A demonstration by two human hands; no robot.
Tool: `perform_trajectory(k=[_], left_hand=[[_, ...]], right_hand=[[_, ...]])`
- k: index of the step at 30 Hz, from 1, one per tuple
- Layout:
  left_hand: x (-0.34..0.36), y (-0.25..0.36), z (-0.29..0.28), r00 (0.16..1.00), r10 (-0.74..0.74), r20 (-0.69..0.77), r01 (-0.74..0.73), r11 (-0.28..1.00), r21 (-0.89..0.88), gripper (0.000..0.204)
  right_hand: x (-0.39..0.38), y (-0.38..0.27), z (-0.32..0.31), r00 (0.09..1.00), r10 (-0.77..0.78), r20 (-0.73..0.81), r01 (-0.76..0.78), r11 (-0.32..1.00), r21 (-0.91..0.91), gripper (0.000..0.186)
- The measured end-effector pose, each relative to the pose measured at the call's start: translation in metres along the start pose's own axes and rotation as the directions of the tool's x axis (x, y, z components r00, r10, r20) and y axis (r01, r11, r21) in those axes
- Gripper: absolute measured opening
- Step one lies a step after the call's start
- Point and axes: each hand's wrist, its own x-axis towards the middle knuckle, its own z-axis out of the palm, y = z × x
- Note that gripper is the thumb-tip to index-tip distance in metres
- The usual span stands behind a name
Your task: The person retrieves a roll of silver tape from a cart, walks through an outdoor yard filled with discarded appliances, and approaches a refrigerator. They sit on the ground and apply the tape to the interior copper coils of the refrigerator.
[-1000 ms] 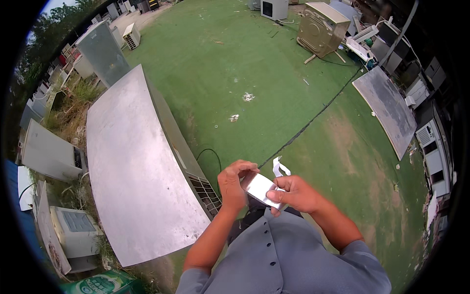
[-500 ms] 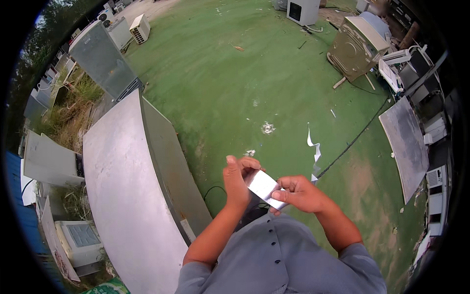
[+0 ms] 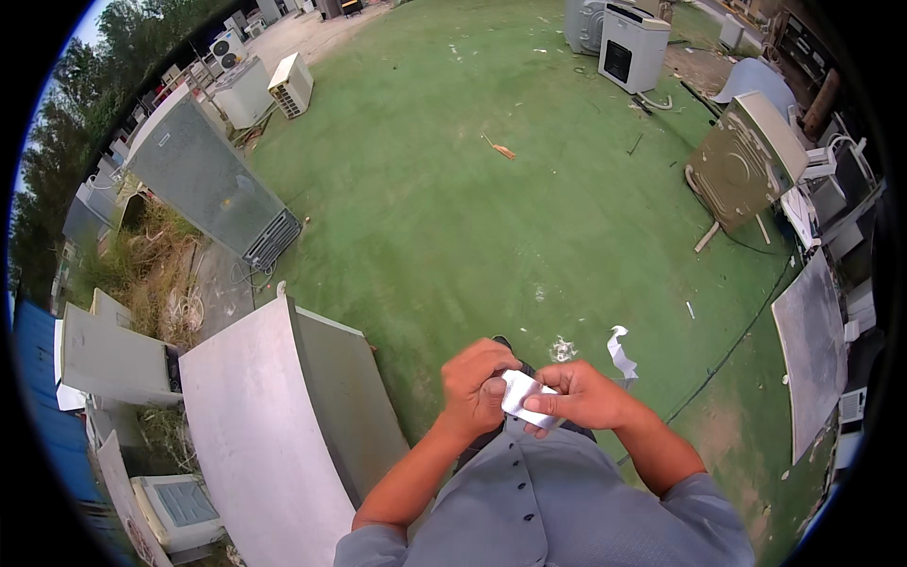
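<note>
My left hand (image 3: 472, 387) and my right hand (image 3: 576, 397) meet in front of my grey shirt, low in the view. Both grip a small flat silver packet or sheet (image 3: 521, 387). My left fingers curl over its left end, and my right thumb presses on its face from the right. A crumpled white strip (image 3: 621, 350) shows just beyond my right hand; whether it lies on the ground or is falling, I cannot tell. A dark shoe shows behind my left hand.
A large metal appliance casing (image 3: 246, 416) lies at my left. An upright grey fridge (image 3: 198, 170) stands beyond it. Outdoor units, a white appliance (image 3: 631, 52), a tan appliance (image 3: 742, 165) and a leaning metal panel (image 3: 808, 359) border the green ground (image 3: 472, 236), crossed by dark cables.
The view has shifted, showing more distant ground. The white strip has moved rightward, away from the packet. My hands have drawn closer together, with my left thumb lowered onto the packet's end.
</note>
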Motion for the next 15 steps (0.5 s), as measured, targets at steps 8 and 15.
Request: perform_trajectory(k=[8,15], left_hand=[[0.184,-0.154,-0.071,0.973,-0.229,-0.004,0.229,0.973,-0.004,0.072],[0.372,-0.272,-0.165,0.997,0.067,0.041,-0.078,0.888,0.453,0.050]], right_hand=[[0.225,-0.127,-0.097,0.993,0.045,0.112,-0.039,0.998,-0.049,0.030],[0.461,-0.263,-0.140,0.952,0.094,0.292,-0.070,0.993,-0.093,0.033]])
